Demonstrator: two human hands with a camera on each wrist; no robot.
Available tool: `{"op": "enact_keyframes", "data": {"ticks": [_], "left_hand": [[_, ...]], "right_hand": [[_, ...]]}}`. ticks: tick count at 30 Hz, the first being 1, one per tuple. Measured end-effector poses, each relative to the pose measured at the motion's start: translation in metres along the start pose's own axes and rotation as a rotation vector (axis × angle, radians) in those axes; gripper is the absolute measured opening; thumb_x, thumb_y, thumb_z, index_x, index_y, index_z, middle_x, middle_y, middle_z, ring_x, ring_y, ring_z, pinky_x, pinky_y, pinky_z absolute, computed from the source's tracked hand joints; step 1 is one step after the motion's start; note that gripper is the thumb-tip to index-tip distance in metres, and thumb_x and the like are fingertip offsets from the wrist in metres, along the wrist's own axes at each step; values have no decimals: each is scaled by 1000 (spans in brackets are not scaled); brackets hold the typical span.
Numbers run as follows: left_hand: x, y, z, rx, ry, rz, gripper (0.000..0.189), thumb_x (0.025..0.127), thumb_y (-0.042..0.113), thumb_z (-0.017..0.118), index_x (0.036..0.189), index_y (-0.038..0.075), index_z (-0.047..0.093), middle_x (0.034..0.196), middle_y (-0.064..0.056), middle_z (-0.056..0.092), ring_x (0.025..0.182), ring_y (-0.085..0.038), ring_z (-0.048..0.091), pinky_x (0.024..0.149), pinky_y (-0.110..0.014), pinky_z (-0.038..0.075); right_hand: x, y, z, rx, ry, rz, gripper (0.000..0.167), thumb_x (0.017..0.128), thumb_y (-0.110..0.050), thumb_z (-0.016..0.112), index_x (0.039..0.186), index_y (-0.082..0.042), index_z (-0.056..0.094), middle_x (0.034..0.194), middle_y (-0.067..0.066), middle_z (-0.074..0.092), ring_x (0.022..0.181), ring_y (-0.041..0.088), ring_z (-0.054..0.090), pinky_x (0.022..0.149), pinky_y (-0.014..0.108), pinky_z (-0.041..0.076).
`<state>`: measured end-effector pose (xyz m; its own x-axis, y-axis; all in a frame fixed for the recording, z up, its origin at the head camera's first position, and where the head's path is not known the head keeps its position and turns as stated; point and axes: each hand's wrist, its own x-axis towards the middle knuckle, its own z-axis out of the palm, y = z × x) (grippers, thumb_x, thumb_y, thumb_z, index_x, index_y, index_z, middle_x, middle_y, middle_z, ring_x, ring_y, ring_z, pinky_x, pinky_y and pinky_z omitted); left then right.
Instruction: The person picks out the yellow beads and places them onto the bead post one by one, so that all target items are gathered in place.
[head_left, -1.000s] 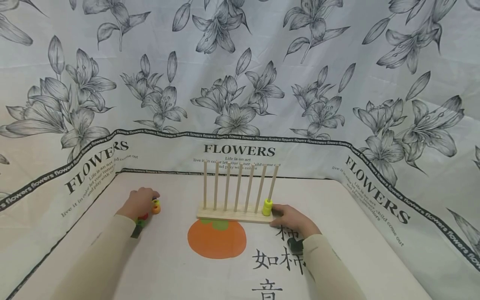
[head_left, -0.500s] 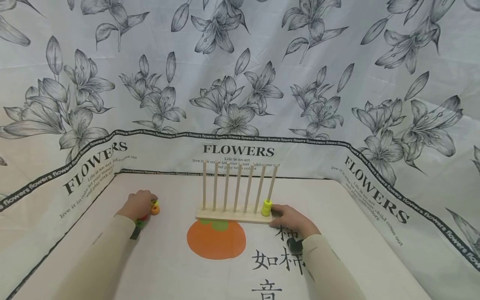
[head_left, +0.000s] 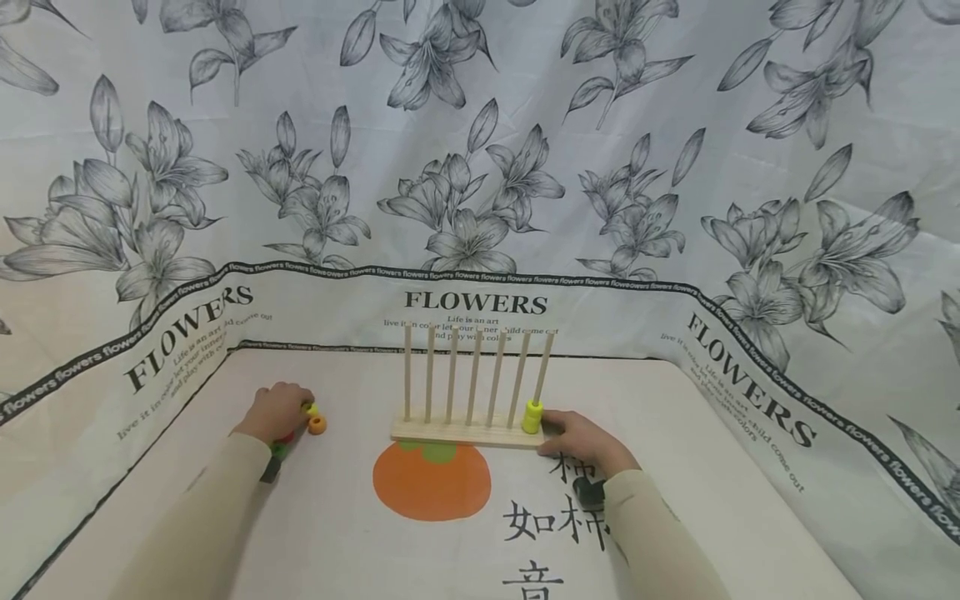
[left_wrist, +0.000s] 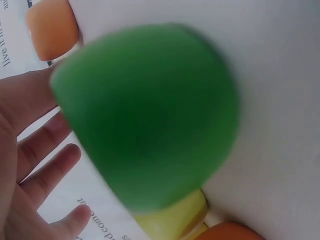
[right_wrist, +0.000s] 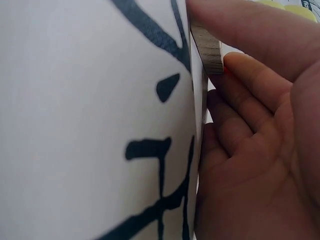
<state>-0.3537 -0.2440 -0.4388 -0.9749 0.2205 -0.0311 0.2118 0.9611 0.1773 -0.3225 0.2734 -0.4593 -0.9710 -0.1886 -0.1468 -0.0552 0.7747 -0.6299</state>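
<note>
My left hand (head_left: 273, 411) reaches down over loose beads at the table's left. Its fingertips pinch a yellow bead (head_left: 310, 409); in the left wrist view that grip is hidden behind a big, close green bead (left_wrist: 150, 115). Just right of the fingertips lies an orange bead (head_left: 317, 425). A red bead (head_left: 286, 437) shows under the palm. My right hand (head_left: 588, 437) holds the right end of a wooden peg rack (head_left: 465, 432), thumb on the near side of its base. Yellow beads (head_left: 532, 417) are stacked on the rightmost upright peg; the other pegs are bare.
Another yellow bead (left_wrist: 172, 220) and an orange one (left_wrist: 230, 234) lie beyond the green bead in the left wrist view. The white table cover (head_left: 337, 533) bears a printed persimmon (head_left: 432, 481) and black characters. A flowered curtain (head_left: 472, 183) encloses the back and sides.
The orange bead has shifted slightly right, away from the left fingertips and the yellow bead. The right hand and the rack stay in place.
</note>
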Motion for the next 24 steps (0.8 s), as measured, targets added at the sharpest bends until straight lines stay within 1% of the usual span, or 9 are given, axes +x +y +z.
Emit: {"op": "enact_keyframes", "data": {"ticks": [2, 6, 9, 13, 16, 20, 24], "left_hand": [[-3, 1, -1, -35, -12, -21, 30, 92, 15, 60, 118, 2, 66, 110, -17, 67, 99, -35, 56, 95, -63, 41], [-5, 3, -4, -126, -37, -92, 36, 90, 18, 62, 124, 4, 62, 116, -19, 63, 102, -38, 51, 92, -61, 43], [-4, 3, -6, -163, -33, -120, 40, 89, 18, 62, 126, 5, 60, 118, -19, 62, 102, -39, 50, 91, -60, 45], [-2, 5, -9, -152, 16, -89, 40, 88, 16, 61, 126, 4, 60, 119, -19, 64, 102, -37, 54, 94, -61, 43], [-2, 9, -14, -152, 50, -57, 41, 88, 16, 61, 127, 3, 59, 120, -20, 64, 102, -35, 56, 96, -62, 41], [-3, 19, -21, -177, 81, -47, 44, 88, 18, 60, 129, 2, 57, 123, -21, 62, 100, -34, 55, 94, -61, 43], [-2, 29, -27, -168, 132, -23, 43, 88, 19, 61, 128, 2, 59, 123, -20, 63, 98, -32, 57, 92, -57, 45]], "right_hand": [[0, 1, 1, -3, -3, -3, 77, 75, -37, 80, 143, -19, 49, 151, 8, 45, 142, 37, 35, 116, 60, 23], [0, 1, 1, -9, -2, -2, 77, 75, -37, 80, 143, -19, 49, 151, 8, 44, 142, 36, 34, 116, 60, 23], [0, 0, 1, -15, 4, 1, 77, 75, -36, 79, 143, -19, 49, 150, 8, 45, 142, 37, 35, 115, 61, 23], [0, -1, 0, -15, 8, 6, 76, 75, -35, 79, 143, -18, 49, 150, 8, 45, 142, 37, 35, 115, 61, 23], [0, -2, 0, -8, 7, 18, 77, 75, -36, 79, 143, -19, 49, 151, 8, 44, 142, 37, 34, 115, 61, 23], [0, -2, 1, -5, 7, 19, 77, 74, -37, 80, 143, -20, 49, 151, 8, 44, 142, 37, 34, 115, 62, 23], [0, -3, 1, 0, 7, 9, 76, 74, -36, 79, 142, -20, 50, 150, 8, 45, 142, 37, 35, 115, 62, 23]]}}
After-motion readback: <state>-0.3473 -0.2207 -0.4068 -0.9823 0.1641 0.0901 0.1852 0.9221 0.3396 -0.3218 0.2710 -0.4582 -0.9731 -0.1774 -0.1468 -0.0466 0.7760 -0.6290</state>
